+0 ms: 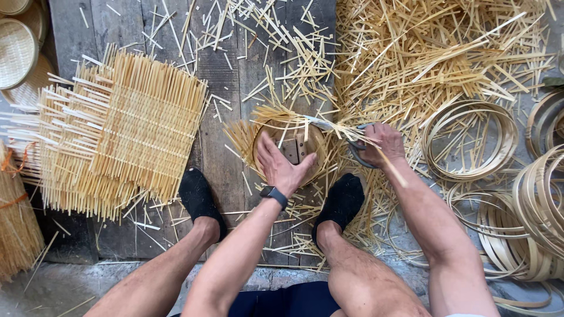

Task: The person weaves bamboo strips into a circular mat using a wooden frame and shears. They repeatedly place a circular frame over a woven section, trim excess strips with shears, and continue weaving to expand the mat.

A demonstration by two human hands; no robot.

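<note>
A round woven bamboo basket (267, 126) with loose strip ends sticking out around its rim sits on a wooden block between my feet. My left hand (281, 164) presses on the basket's near rim, fingers spread over the weave; a dark watch is on that wrist. My right hand (380, 144) is closed on a pair of scissors (332, 126), and the blades reach left into the protruding strip ends at the basket's right rim.
Stacked flat woven bamboo mats (123, 132) lie on the left. Cut bamboo strips (423, 53) litter the wooden boards. Bamboo hoops (470, 141) are piled at the right. Finished baskets (14, 53) sit at the upper left. My feet in black socks (200, 196) flank the work.
</note>
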